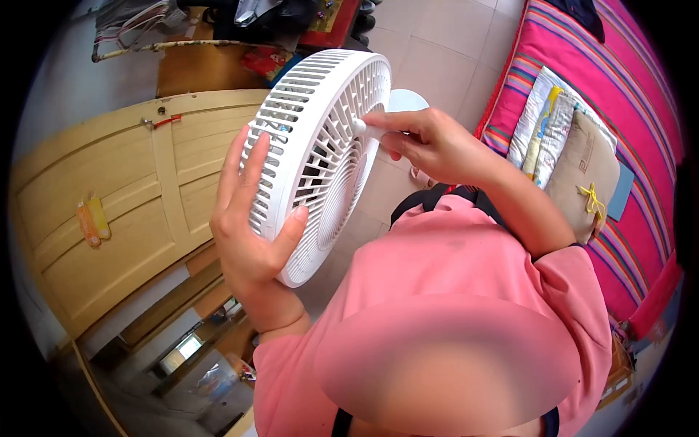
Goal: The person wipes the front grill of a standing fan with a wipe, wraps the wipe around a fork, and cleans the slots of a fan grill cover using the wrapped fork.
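Note:
A white electric fan is held up tilted in front of my chest, its slatted grille turned partly toward me. My left hand grips its rim from the left, the fingers over the slotted side wall and the thumb on the grille face. The thumb and index finger of my right hand close around a small white knob that sticks out of the grille. A pale round part shows behind the fan, mostly hidden by it and my right hand.
A yellowish wooden door stands on the left. On the right, a bed with a pink striped cover bears folded cloths and a beige cushion. Tiled floor lies between them. A cluttered rack is at the top left.

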`<state>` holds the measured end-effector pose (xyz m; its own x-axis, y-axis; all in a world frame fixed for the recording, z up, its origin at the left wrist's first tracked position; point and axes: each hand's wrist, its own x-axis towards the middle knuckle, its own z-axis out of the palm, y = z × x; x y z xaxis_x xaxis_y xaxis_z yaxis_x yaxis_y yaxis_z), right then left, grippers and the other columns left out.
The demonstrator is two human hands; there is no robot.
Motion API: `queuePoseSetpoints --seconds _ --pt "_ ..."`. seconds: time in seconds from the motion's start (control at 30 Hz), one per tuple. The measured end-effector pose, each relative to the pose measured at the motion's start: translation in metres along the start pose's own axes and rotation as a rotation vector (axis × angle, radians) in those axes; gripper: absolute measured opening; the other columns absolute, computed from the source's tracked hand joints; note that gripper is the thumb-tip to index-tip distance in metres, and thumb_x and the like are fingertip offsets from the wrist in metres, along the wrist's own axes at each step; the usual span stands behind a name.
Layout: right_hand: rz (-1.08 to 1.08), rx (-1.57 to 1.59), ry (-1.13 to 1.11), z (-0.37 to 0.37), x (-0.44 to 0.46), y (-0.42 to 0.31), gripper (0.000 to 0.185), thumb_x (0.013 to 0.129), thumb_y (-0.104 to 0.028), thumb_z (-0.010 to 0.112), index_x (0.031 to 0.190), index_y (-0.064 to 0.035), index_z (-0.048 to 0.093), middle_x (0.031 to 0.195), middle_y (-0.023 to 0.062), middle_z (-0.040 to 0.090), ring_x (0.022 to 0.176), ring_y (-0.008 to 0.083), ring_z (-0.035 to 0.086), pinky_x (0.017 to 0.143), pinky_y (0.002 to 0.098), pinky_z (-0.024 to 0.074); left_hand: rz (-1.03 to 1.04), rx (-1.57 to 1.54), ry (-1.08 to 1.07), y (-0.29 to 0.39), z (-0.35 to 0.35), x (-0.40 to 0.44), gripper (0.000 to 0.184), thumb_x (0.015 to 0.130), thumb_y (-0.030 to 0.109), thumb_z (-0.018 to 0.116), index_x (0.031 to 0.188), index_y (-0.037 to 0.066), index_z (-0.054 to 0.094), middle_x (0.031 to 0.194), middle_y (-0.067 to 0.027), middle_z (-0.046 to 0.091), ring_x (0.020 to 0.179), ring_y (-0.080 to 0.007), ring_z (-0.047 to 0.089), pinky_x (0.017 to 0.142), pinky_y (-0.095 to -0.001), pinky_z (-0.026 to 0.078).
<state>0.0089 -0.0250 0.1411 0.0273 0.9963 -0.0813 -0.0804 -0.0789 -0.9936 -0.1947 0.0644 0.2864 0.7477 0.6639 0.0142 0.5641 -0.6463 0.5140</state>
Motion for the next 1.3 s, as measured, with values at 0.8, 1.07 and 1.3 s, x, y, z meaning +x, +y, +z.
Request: queuePoseSetpoints --seconds 0.8,1.07,1.3 --pt "0.031 0.131 -0.096 0.006 -0.021 -0.001 0.043 0.092 -0.005 0.047 0.134 -0.0101 0.048 0.087 0.0160 0.064 0.074 0.0192 0.059 0.071 0.0310 0.0463 -0.050 -0.015 0.014 -0.001 0.001 -0.003 0.075 0.060 0.021 0.064 0.129 -0.004 0.050 0.135 -0.0273 0.043 0.123 -0.0362 0.047 0.099 -0.0408 0.039" --pt "-0.044 -0.008 -0.045 0.014 -0.002 -0.011 0.038 0.091 -0.004 0.047 0.128 -0.0086 0.050 0.062 0.0047 0.050 0.057 0.0140 0.049 0.057 0.0310 0.0426 0.024 0.044 -0.022 -0.001 0.000 -0.003 0.073 0.060 0.019 0.064 0.129 -0.002 0.051 0.135 -0.0283 0.042 0.119 -0.0379 0.050 0.097 -0.0407 0.041" --pt "-0.051 -0.006 0.049 0.021 -0.007 -0.017 0.028 0.089 -0.007 0.049 0.116 -0.0017 0.053 0.087 0.0214 0.063 0.080 0.0354 0.062 0.071 0.0410 0.0474 0.002 -0.022 0.027 -0.001 0.002 -0.004 0.072 0.063 0.017 0.065 0.130 -0.001 0.050 0.135 -0.0281 0.042 0.119 -0.0370 0.050 0.097 -0.0404 0.041"
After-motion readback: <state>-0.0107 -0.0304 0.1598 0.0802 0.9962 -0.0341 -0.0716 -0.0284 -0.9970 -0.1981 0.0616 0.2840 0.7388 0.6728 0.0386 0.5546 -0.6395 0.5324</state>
